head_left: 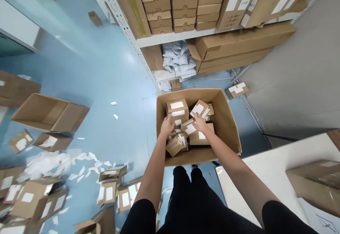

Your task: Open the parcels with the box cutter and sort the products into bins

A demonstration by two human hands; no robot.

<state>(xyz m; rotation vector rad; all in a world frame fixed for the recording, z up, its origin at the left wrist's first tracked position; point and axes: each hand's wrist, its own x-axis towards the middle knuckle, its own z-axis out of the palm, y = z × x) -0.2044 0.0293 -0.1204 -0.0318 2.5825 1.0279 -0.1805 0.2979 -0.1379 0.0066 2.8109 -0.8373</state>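
Observation:
A large open cardboard carton (231,127) stands on the floor before me, holding several small brown boxes with white labels. My left hand (166,127) reaches inside on the left, its fingers stretched out against a labelled cardboard box (177,105). Over the middle of the carton, my right hand (199,123) has its fingers spread, touching a small labelled box (199,108) beside another small box (189,127). A tape-covered box (174,146) lies tilted near the carton's front left. The boxes deeper down are partly hidden.
White metal shelving (177,37) beyond the carton holds cardboard boxes and grey plastic bags (177,58). A white table (244,188) stands at my right. Opened boxes (50,113) and paper scraps (90,161) litter the blue floor at left. One box (237,90) lies near the grey wall.

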